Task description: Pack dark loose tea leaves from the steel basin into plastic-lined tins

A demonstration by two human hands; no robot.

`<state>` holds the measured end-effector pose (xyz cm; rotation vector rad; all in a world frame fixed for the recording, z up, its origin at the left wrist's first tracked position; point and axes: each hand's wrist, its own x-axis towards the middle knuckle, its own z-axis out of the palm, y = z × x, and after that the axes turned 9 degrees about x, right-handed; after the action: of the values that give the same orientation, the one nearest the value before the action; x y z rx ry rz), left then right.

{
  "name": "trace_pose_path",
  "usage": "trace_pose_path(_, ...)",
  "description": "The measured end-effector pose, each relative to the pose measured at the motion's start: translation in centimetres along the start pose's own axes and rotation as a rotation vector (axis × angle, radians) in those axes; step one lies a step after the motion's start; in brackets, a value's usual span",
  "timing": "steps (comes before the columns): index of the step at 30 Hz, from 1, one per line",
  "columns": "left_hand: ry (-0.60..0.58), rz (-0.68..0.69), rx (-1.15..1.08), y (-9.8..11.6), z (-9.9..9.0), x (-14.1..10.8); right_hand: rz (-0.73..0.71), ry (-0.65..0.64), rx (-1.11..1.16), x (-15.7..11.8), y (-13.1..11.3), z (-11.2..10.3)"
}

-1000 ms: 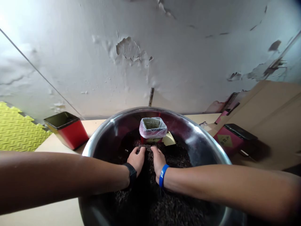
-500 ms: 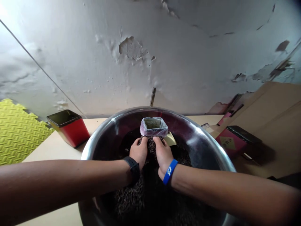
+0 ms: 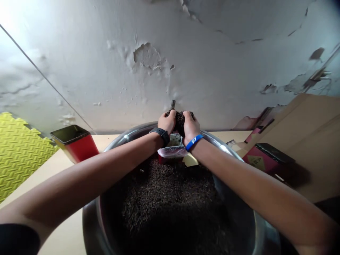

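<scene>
The left hand (image 3: 166, 124) and the right hand (image 3: 191, 126) form one cup, raised above the far side of the basin (image 3: 92, 226), with a heap of dark leaves (image 3: 180, 121) between them. The thumbs lie on top, a little apart, and the other fingers are mostly hidden; they appear to curl around and under the leaves. Two palms set side by side probably make a deeper scoop than one, and the raised thumbs likely check spilling.

More of the leaves lie loose across the basin floor, whose high wall would keep them from scattering on the desk (image 3: 66, 235). At the far side, among them, stands the lined tin (image 3: 170, 160), its mouth partly seen between the wrists. Its clear liner (image 3: 172, 152) is folded outward over the rim, presumably so that it neither slips in nor closes. Standing inside the basin, the tin would let strays drop back among the rest. A yellow card (image 3: 190, 160) leans just right of it.

On the desk to the left an open tin (image 3: 82, 148) stands clear of the forearms; to the right is a lidded tin (image 3: 268, 159), perhaps parked there out of the way.
</scene>
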<state>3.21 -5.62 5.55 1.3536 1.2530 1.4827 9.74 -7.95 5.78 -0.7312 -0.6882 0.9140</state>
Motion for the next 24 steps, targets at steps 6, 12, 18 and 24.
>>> trace_pose_path(6, 0.043, 0.041, 0.029, -4.8, 0.8, 1.9, 0.021, 0.018, 0.021, 2.5, 4.5, -1.6)
trace_pose_path(12, 0.083, 0.160, 0.069, -8.1, 1.3, 2.0, -0.022, -0.087, -0.036, 2.9, 6.1, -3.8)
trace_pose_path(18, 0.093, 0.232, 0.118, -8.5, 1.3, 1.9, -0.047, -0.101, -0.072, 2.8, 6.5, -4.7)
trace_pose_path(24, 0.085, 0.246, 0.132, -8.5, 1.0, 1.8, -0.069, -0.143, -0.099, 2.9, 7.2, -5.0)
